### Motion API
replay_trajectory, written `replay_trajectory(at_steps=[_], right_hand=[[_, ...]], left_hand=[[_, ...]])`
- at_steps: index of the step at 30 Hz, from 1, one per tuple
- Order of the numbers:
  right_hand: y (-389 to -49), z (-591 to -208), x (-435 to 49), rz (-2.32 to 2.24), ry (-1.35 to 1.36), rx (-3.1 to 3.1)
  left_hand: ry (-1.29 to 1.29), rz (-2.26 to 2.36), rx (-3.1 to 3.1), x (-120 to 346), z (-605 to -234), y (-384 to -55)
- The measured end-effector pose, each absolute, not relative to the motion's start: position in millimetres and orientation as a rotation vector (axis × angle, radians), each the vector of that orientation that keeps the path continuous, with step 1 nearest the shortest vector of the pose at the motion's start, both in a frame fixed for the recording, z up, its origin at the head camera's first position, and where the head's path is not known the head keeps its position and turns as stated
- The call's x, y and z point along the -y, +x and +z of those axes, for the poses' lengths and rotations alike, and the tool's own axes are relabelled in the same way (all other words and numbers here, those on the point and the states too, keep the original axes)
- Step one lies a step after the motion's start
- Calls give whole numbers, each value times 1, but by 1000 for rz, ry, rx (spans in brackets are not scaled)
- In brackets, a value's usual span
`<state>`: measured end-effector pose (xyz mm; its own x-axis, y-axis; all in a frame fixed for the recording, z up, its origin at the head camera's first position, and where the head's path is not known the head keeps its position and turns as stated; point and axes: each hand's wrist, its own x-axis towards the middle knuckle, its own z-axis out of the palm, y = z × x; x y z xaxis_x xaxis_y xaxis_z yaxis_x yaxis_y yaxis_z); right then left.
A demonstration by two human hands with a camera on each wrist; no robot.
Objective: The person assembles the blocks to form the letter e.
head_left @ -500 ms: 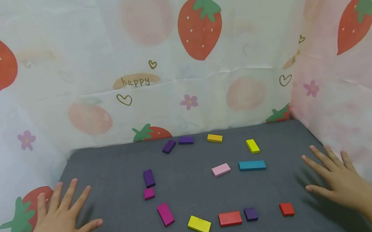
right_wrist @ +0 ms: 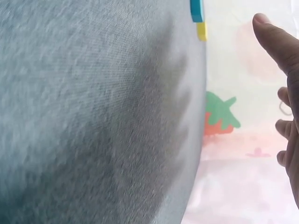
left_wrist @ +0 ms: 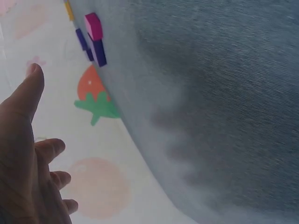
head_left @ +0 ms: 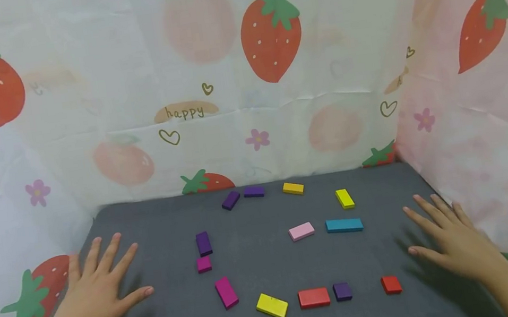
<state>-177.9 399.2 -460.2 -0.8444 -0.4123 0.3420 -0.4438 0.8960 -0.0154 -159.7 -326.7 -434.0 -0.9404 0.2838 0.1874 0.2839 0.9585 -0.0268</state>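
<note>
My left hand (head_left: 100,294) hovers over the left side of the grey cloth, fingers spread and holding nothing. Over the right side hovers my right hand (head_left: 458,244), spread in the same way. Closest to the left hand are a dark purple block (head_left: 203,244), a small magenta block (head_left: 203,264) and a longer magenta block (head_left: 226,292). A red square block (head_left: 391,284) and a blue block (head_left: 343,225) lie nearest the right hand. In the left wrist view the purple block (left_wrist: 98,52) and small magenta block (left_wrist: 94,26) appear close together.
Along the front lie a yellow block (head_left: 272,306), a red block (head_left: 313,298) and a purple block (head_left: 342,291). A pink block (head_left: 301,231) sits mid-cloth. Farther back are an orange-yellow block (head_left: 293,188), a yellow block (head_left: 345,198) and two purple blocks (head_left: 253,192). Strawberry-print curtains (head_left: 226,92) surround the cloth.
Both hands have moved inward over the cloth, the left one to the right and the right one slightly to the left. The blocks stay in place.
</note>
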Motion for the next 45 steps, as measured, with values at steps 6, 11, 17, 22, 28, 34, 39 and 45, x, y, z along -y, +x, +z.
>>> replay_trajectory(at_steps=[6, 11, 17, 22, 28, 34, 39, 45], right_hand=[[-182, -457, -392, 161, 639, 2721], [-186, -456, -386, 183, 668, 2691], [-191, -456, -377, 222, 696, 2658], [-196, -454, -368, 227, 693, 2657], [-203, -450, -355, 218, 702, 2632], [-209, -448, -344, 233, 726, 2613], [-214, -446, -334, 256, 738, 2615], [-220, -446, -324, 264, 753, 2614]], left_hand=[[-473, 4, 2934, 309, -428, -171], [-544, -63, 2963, 285, -425, -178], [-613, -37, 2935, 257, -423, -189], [-684, -24, 2882, 234, -420, -199], [-734, -15, 2865, 209, -419, -210], [-780, -39, 2867, 185, -415, -218], [-807, -56, 2877, 164, -411, -227], [-832, -97, 2894, 142, -409, -236]])
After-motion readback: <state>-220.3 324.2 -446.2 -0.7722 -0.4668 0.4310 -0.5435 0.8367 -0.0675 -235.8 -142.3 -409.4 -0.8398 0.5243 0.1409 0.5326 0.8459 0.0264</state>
